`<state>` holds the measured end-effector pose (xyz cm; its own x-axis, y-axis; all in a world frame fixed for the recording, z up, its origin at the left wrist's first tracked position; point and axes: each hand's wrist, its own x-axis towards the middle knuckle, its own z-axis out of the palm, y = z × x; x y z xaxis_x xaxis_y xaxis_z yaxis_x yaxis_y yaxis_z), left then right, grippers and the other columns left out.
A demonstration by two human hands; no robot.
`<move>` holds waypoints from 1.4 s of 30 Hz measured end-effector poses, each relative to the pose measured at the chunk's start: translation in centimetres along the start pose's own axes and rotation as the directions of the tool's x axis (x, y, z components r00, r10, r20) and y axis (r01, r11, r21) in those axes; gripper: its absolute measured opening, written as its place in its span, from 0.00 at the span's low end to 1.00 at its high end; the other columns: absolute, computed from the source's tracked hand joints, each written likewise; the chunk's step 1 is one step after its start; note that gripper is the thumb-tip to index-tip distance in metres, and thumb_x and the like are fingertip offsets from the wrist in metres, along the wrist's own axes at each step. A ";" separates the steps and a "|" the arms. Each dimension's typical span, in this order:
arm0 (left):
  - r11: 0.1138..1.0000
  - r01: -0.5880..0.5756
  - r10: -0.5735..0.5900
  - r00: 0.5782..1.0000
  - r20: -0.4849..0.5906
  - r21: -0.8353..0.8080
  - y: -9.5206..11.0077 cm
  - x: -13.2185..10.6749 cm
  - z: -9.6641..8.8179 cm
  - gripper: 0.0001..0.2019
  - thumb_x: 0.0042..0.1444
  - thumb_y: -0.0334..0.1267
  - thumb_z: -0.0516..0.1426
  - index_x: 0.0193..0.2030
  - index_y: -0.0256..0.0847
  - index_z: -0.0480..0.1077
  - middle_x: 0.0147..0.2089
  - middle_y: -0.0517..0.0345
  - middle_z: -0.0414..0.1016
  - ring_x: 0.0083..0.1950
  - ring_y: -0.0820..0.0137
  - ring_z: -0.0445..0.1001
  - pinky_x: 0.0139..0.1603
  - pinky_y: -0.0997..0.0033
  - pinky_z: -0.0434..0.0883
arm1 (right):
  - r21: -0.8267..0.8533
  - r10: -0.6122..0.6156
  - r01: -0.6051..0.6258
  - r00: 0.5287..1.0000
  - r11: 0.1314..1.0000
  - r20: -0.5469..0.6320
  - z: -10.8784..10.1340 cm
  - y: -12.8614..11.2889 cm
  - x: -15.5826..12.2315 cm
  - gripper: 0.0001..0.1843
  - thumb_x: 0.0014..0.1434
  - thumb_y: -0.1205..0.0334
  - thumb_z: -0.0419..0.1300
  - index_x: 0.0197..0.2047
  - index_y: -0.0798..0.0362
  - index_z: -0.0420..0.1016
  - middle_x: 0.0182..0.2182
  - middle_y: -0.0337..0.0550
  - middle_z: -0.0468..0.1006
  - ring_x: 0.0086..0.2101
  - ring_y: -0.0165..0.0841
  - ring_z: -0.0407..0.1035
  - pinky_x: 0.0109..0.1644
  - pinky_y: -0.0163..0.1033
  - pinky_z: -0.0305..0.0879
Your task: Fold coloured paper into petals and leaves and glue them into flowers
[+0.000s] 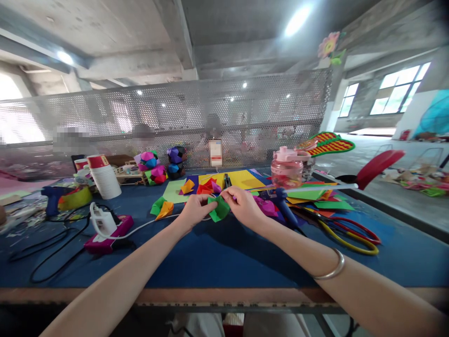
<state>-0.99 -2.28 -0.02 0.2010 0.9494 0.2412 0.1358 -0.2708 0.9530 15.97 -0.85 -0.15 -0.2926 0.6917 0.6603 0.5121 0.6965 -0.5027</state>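
Note:
My left hand [196,208] pinches the left side of a green folded paper piece [220,210], held a little above the blue table. At its upper right edge, the fingers of my right hand [242,205] are closed on the same paper. Close by on the left lie another green paper piece [157,205] and an orange folded piece [164,210]. Behind my hands are a red folded paper [206,186] and a small orange one [187,186]. A blue glue gun [283,206] lies to the right of my right hand, near magenta paper [265,206].
Scissors [351,232] and coloured sheets [324,196] lie at right, below a pink jug [286,168]. At left stand a magenta power strip [108,234] with cables, stacked paper cups [104,178] and a second glue gun [52,200]. A phone [215,153] leans against the perforated screen [175,117].

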 end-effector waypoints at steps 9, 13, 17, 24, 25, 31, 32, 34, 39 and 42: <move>0.996 0.058 -0.064 0.993 -0.096 -0.062 -0.8 0.5 -0.7 0.06 0.44 0.37 0.62 0.27 0.35 0.74 0.22 0.60 0.75 0.22 0.76 0.70 0.24 0.78 0.66 | -0.069 0.064 -0.054 0.985 0.996 0.158 -5.2 -3.1 -4.7 0.08 0.62 0.64 0.54 0.43 0.50 0.73 0.41 0.46 0.76 0.38 0.35 0.71 0.38 0.37 0.67; 0.986 0.099 -0.118 0.983 -0.141 -0.133 -0.6 0.7 -0.7 0.05 0.40 0.34 0.63 0.24 0.35 0.73 0.22 0.60 0.74 0.23 0.75 0.70 0.25 0.77 0.69 | -0.278 0.089 -0.057 0.991 0.959 0.102 -9.4 -2.2 -9.0 0.05 0.62 0.62 0.55 0.39 0.49 0.73 0.39 0.45 0.76 0.38 0.36 0.71 0.42 0.39 0.66; 0.980 0.121 -0.141 0.982 -0.123 -0.161 -0.6 0.9 -0.7 0.08 0.38 0.36 0.65 0.25 0.35 0.73 0.23 0.60 0.75 0.24 0.74 0.72 0.28 0.75 0.72 | -0.415 0.229 -0.258 0.966 0.872 -0.119 -12.9 1.8 -10.5 0.11 0.60 0.53 0.57 0.38 0.51 0.71 0.37 0.46 0.76 0.36 0.37 0.71 0.41 0.42 0.67; 0.976 0.121 -0.138 0.987 -0.085 -0.180 -1.0 1.0 -0.9 0.10 0.42 0.36 0.65 0.31 0.34 0.73 0.24 0.59 0.76 0.26 0.71 0.74 0.28 0.73 0.73 | -0.485 0.433 -0.385 0.901 0.785 -0.016 -12.3 6.3 -7.2 0.27 0.55 0.37 0.56 0.39 0.55 0.74 0.33 0.47 0.79 0.32 0.39 0.72 0.34 0.39 0.64; 0.976 0.121 -0.138 0.987 -0.083 -0.178 -1.0 1.0 -0.9 0.10 0.43 0.36 0.64 0.32 0.34 0.73 0.25 0.58 0.77 0.26 0.71 0.74 0.28 0.73 0.73 | -0.516 0.445 -0.380 0.896 0.767 0.001 -11.8 6.3 -6.6 0.28 0.55 0.36 0.55 0.36 0.55 0.75 0.30 0.47 0.78 0.30 0.39 0.72 0.32 0.39 0.63; 0.971 0.093 -0.110 0.992 -0.065 -0.221 -0.8 0.8 -0.9 0.08 0.44 0.35 0.64 0.30 0.34 0.71 0.25 0.60 0.76 0.24 0.74 0.73 0.29 0.74 0.73 | -0.599 0.533 -0.404 0.845 0.691 0.044 -10.3 6.3 -4.5 0.27 0.56 0.37 0.54 0.25 0.53 0.74 0.18 0.43 0.73 0.25 0.40 0.71 0.26 0.36 0.56; 0.970 0.091 -0.108 0.992 -0.064 -0.227 -0.7 0.8 -0.9 0.08 0.44 0.35 0.64 0.29 0.35 0.71 0.25 0.60 0.76 0.24 0.74 0.73 0.29 0.74 0.73 | -0.591 0.538 -0.417 0.842 0.690 0.033 -10.3 6.2 -4.3 0.26 0.56 0.39 0.54 0.25 0.54 0.75 0.18 0.44 0.73 0.25 0.40 0.71 0.26 0.37 0.56; 0.971 0.090 -0.107 0.992 -0.066 -0.223 -0.5 0.8 -0.9 0.06 0.45 0.34 0.63 0.29 0.35 0.71 0.25 0.60 0.76 0.24 0.74 0.74 0.30 0.73 0.74 | -0.540 0.502 -0.428 0.865 0.724 -0.012 -10.5 5.8 -3.8 0.24 0.58 0.43 0.54 0.26 0.55 0.76 0.20 0.46 0.75 0.26 0.41 0.72 0.27 0.37 0.58; 0.989 0.060 -0.074 0.992 -0.100 -0.135 -1.0 1.1 -1.1 0.05 0.49 0.34 0.60 0.27 0.35 0.71 0.24 0.60 0.75 0.23 0.75 0.72 0.26 0.76 0.71 | -0.304 0.196 -0.231 0.971 0.924 -0.140 -10.0 2.2 -2.0 0.23 0.63 0.47 0.51 0.34 0.55 0.79 0.25 0.44 0.78 0.29 0.37 0.72 0.34 0.37 0.63; 0.996 0.012 -0.023 0.992 -0.123 -0.086 -1.5 1.4 -1.4 0.05 0.48 0.35 0.60 0.27 0.35 0.71 0.24 0.59 0.75 0.23 0.75 0.72 0.24 0.77 0.69 | -0.272 0.062 -0.077 0.996 0.959 -0.065 -7.9 -0.4 -1.3 0.23 0.63 0.46 0.51 0.34 0.55 0.77 0.22 0.41 0.75 0.25 0.35 0.69 0.30 0.37 0.62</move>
<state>-2.26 -0.29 -0.89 0.0767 0.9677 0.2400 0.0541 -0.2444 0.9682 22.51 -3.52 3.60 -0.2073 0.7194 0.6629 0.7335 0.5627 -0.3812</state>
